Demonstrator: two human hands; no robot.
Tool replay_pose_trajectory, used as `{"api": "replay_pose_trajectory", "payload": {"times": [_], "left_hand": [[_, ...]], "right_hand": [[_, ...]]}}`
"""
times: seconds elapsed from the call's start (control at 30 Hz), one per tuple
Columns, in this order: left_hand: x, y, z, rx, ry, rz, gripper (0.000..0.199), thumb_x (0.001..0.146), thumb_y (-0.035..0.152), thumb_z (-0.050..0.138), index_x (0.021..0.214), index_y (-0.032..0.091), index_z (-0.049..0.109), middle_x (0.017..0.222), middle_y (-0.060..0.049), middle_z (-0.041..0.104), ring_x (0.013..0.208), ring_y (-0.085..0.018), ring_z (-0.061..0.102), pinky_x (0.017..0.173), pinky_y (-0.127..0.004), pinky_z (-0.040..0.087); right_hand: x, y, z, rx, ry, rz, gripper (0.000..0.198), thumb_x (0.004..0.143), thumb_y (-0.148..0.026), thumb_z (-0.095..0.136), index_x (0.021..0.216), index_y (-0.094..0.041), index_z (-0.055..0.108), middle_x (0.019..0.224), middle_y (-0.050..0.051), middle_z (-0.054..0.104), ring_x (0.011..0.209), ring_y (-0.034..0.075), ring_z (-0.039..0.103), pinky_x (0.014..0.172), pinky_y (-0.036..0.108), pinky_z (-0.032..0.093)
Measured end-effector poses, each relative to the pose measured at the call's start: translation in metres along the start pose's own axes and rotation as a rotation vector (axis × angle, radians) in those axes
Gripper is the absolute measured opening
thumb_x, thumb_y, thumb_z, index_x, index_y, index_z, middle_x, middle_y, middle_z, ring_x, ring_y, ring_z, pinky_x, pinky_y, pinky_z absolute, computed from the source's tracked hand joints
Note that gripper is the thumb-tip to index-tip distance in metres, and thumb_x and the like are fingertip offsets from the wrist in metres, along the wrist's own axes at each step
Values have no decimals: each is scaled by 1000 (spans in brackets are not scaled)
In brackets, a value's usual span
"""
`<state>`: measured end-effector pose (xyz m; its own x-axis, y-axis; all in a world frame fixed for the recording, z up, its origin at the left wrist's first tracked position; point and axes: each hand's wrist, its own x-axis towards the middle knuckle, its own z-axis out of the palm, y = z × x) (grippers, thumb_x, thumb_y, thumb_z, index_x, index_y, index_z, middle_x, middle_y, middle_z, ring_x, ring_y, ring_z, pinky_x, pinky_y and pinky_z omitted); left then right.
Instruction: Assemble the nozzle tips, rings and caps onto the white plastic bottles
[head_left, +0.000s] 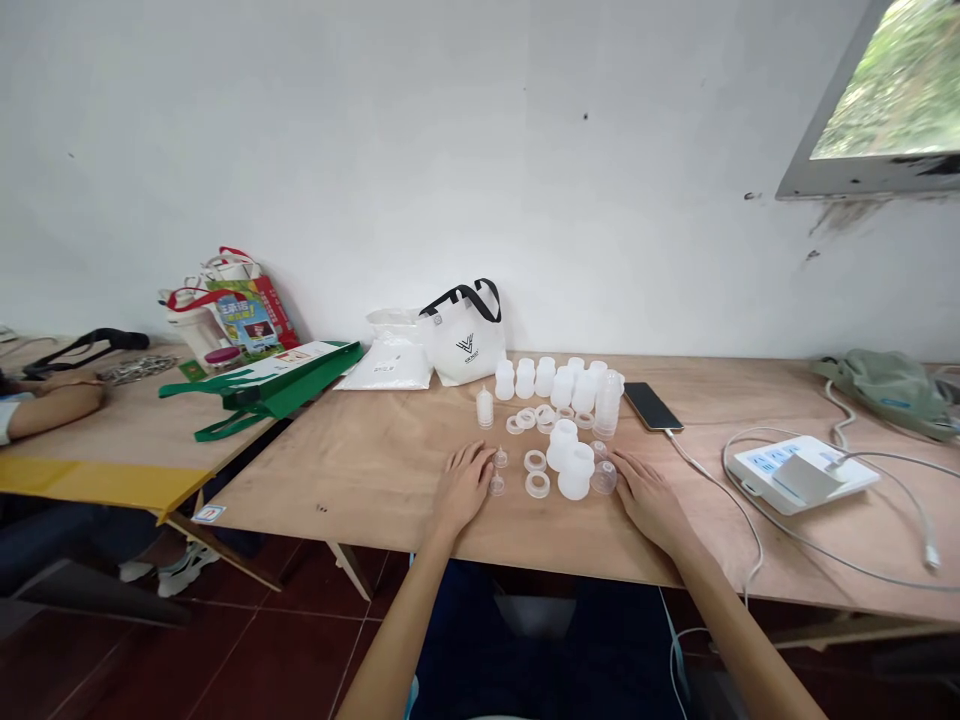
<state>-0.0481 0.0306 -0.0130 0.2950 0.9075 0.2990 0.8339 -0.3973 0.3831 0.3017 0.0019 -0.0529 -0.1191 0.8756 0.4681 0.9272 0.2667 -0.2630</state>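
My left hand [463, 480] lies flat on the wooden table, fingers stretched out beside two clear bottle teats [497, 484]. My right hand [649, 492] also rests flat, its fingertips close to two clear domed caps [604, 478]; whether they touch is hard to tell. Between my hands stand two small translucent white baby bottles [575, 474] with two screw rings [537, 484] to their left. Behind these lie several more rings [545, 415]. A stack of teats [485, 410] stands at left, a stack of clear caps [608, 405] at right, and several bottles [545, 376] at the back.
A white tote bag [466, 345] and a white plastic package [386, 365] lie behind. To the right are a phone [652, 407] on a cable, a white box [802, 475] and a grey-green cloth bag [889, 388]. At left sit a green bag [281, 385] and another person's arm [64, 405].
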Motion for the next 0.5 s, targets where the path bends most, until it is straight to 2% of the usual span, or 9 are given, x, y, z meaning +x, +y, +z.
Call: {"api": "replay_pose_trajectory", "payload": {"times": [0.5], "left_hand": [[0,3,-3,8,-12,0,36,105,28,39,135,25,59,149,-9,55,139,-26,48,117,-47,35]], "right_hand": [[1,-5,-4,37,-11,11,46,100,-30,35,138,-21,58,143,12,62,131,31,57,111,53,44]]}}
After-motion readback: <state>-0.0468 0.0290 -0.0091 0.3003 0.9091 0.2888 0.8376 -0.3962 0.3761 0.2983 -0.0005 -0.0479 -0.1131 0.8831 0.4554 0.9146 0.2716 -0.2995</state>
